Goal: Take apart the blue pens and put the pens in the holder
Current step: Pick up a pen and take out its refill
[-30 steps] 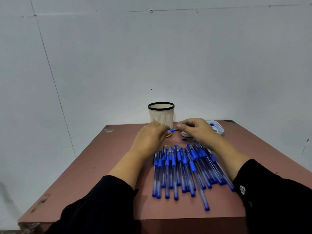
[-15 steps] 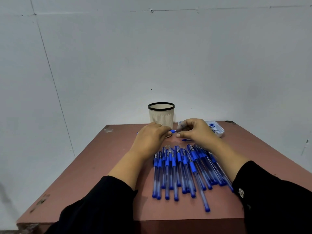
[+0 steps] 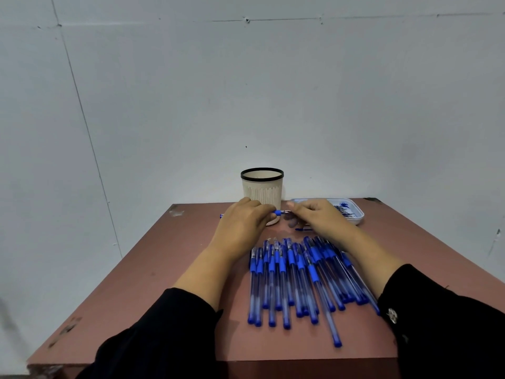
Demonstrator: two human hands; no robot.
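- While both hands meet at frame centre, one blue pen (image 3: pixel 278 213) is held level between them, just in front of the holder (image 3: pixel 262 188).
- Left hand (image 3: pixel 243 218): fingers curled round the pen's left part; a short blue bit sticks out left of the hand.
- Right hand (image 3: pixel 318 216): fingertips pinch the pen's right end, near its tip; exact part is too small to tell.
- Holder: cream ribbed cup with black rim, upright at the table's far edge, centre frame, touching nothing visible but the table; inside not visible.
- Pile of pens (image 3: pixel 303 277): many blue pens lying side by side and overlapping, lower centre-right, between the forearms, tips pointing away.
- One small blue part (image 3: pixel 302 229) lies on the table under the right hand.
- Tray (image 3: pixel 358 214): white, right of the holder, behind the right hand, holds small blue bits.
- Table (image 3: pixel 169 269): reddish-brown, scuffed at the left corners.
- Black sleeves (image 3: pixel 164 335) at both lower corners.
- Wall (image 3: pixel 246 91): pale grey, fills the upper frame.
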